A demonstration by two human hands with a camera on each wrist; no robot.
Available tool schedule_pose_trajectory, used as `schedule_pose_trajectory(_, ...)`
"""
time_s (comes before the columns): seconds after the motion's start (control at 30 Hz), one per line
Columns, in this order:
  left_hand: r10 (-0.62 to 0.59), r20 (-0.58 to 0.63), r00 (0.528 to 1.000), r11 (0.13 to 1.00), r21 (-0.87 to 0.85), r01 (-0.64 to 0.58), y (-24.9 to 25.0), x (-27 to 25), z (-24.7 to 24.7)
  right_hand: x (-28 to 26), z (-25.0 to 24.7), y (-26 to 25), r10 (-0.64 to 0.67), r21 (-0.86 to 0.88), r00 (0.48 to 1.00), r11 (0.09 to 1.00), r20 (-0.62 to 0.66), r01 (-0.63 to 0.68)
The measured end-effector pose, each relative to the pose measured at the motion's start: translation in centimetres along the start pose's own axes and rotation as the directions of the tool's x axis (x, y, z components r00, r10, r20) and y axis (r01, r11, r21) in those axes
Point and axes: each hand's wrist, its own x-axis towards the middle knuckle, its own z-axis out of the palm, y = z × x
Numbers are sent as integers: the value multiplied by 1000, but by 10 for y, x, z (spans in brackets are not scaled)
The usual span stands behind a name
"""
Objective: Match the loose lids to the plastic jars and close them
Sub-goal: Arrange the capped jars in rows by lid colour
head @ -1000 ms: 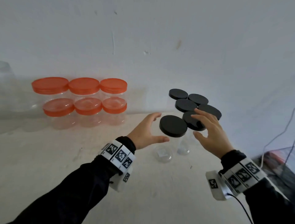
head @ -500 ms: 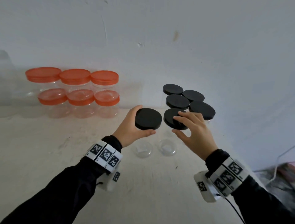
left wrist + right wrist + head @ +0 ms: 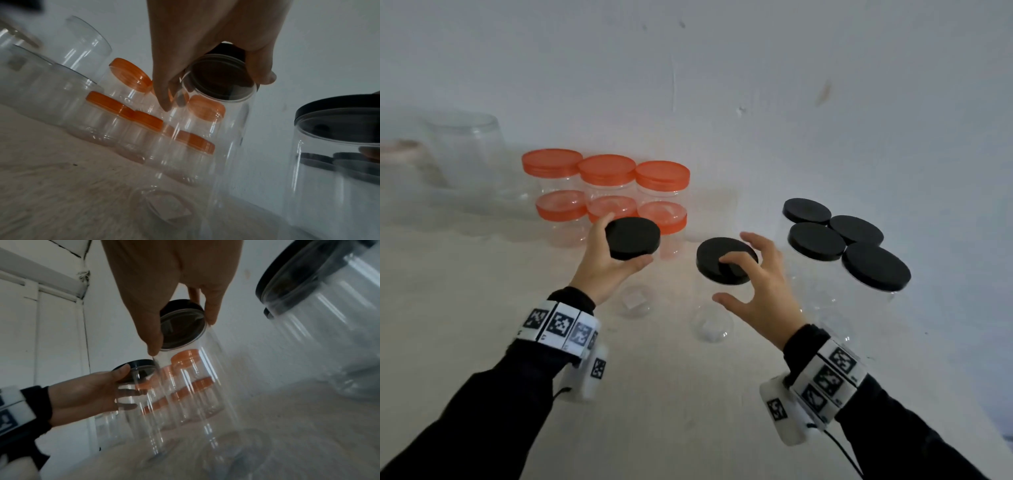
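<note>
Two tall clear plastic jars with black lids stand out in front of the others. My left hand (image 3: 619, 245) grips the left one round its black lid (image 3: 635, 234), just in front of the orange-lidded jars (image 3: 606, 192). In the left wrist view the thumb and fingers (image 3: 164, 104) clasp the jar (image 3: 216, 146) at its rim. My right hand (image 3: 736, 274) holds the second jar by its black lid (image 3: 709, 253); the right wrist view shows this lid (image 3: 183, 324) pinched between thumb and fingers. Whether the two jars' bases touch the table I cannot tell.
Several more black-lidded jars (image 3: 816, 241) cluster at the right by the wall. The orange-lidded jars stand in two rows at the back left. Larger clear containers without lids (image 3: 465, 154) sit further left. The beige table (image 3: 688, 394) runs toward me.
My left hand closed round its jar's lid and carried it left, in front of the orange jars. My right hand moved its jar left too, away from the black-lid cluster.
</note>
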Motion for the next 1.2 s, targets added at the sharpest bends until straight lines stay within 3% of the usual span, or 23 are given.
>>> schedule_pose_trajectory(0.13,-40,9,999,997,-59,41,-2,4,1,21,11,6,157,101,987,982,45,-161)
schedule_pose_trajectory(0.23,-56,13,998,994,-94,57,-1,7,3,42,19,14,270,205,963,943,-5,-263)
schedule_pose_trajectory(0.47,-102,10,995,979,-177,102,-4,8,4,93,44,43,448,376,890,841,-83,-389)
schedule_pose_trajectory(0.63,-134,-8,991,973,-193,130,-7,7,6,123,58,60,536,391,841,792,-76,-469)
schedule_pose_trajectory(1.2,-85,20,996,968,-234,88,-16,15,5,161,77,76,529,348,841,814,-112,-465)
